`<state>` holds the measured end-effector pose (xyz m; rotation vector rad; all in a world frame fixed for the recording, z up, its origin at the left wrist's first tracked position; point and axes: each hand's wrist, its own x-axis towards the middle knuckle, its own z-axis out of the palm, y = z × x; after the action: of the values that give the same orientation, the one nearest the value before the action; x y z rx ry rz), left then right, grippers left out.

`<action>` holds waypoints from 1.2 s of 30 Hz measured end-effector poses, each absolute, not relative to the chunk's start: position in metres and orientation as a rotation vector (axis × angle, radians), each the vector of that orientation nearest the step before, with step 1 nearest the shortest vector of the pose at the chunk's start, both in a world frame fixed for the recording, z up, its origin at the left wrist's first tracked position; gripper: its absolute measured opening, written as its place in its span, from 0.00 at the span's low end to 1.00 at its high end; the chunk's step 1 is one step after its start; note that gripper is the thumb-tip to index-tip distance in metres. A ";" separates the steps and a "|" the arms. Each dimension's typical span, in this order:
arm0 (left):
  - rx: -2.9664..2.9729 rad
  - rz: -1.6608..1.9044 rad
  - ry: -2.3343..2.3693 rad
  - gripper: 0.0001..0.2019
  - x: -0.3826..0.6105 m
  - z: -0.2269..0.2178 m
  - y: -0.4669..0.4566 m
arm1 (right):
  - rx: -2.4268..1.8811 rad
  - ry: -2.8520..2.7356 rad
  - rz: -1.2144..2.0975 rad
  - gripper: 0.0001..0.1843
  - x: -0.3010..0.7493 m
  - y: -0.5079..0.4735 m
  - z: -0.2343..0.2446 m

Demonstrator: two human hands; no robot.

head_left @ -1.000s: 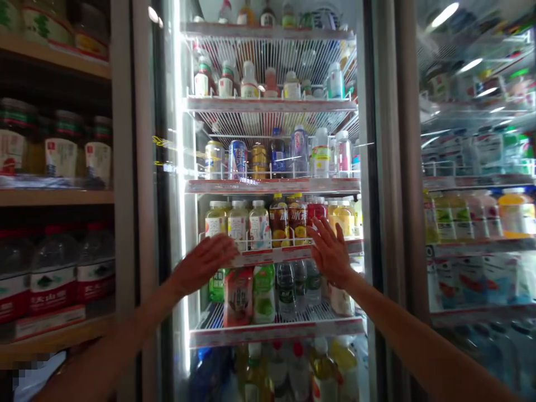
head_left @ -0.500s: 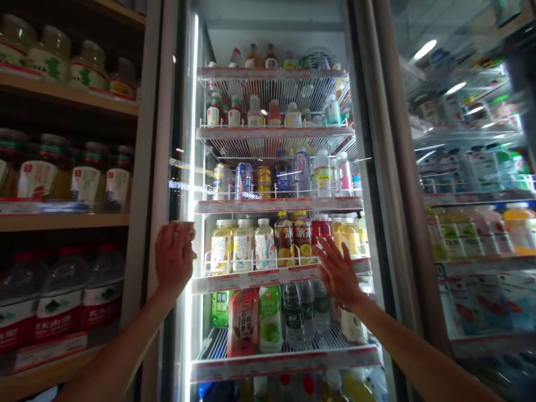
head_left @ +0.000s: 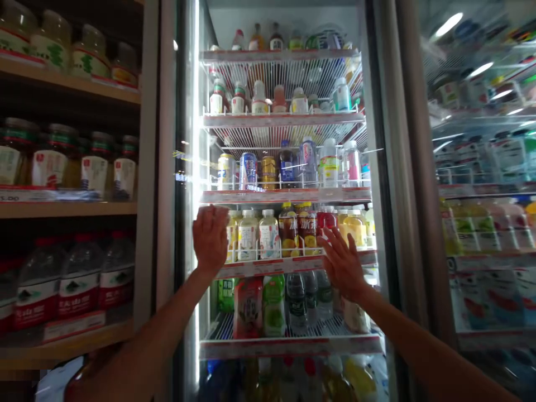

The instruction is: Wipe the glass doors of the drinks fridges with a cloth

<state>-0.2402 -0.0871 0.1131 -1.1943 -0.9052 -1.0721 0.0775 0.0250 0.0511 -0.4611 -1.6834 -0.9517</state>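
My left hand (head_left: 210,237) is raised with its fingers stretched upward, in front of the left end of the fridge's fourth shelf. It holds nothing and partly covers a pale yellow bottle (head_left: 232,234). My right hand (head_left: 342,265), fingers spread, is held up before the right part of the same shelf and grasps nothing. Nearest to it are a red drink bottle (head_left: 325,216) and yellow juice bottles (head_left: 354,228). Between the hands stand white-capped bottles (head_left: 268,234) and brown iced-tea bottles (head_left: 288,226). Whether either hand touches the glass, I cannot tell.
The tall lit fridge has metal frames (head_left: 404,167) at its sides and several wire shelves of drinks. Red and green bottles (head_left: 274,307) stand lower down. Wooden shelves (head_left: 67,210) with jars and water bottles are at left. Another drinks fridge (head_left: 494,262) is at right.
My left hand has moved right, from beside the door frame to before the shelf, and its fingers have straightened. My right hand stays nearly in place. The view has shifted slightly.
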 end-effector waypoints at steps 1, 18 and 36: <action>-1.296 -0.934 -0.870 0.25 -0.235 0.105 -0.084 | -0.455 -1.682 -0.948 0.32 0.077 0.025 0.051; -1.496 -0.742 -1.007 0.18 -0.250 0.138 -0.083 | -0.464 -1.692 -0.949 0.32 0.080 0.027 0.048; -1.363 -0.928 -0.895 0.21 -0.182 0.193 -0.049 | -0.429 -1.702 -0.922 0.32 0.080 0.022 0.050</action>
<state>-0.1818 -0.0492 0.1933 -1.3635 -0.8948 -0.9278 0.0800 0.0223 0.0500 -0.4287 -1.7019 -0.9223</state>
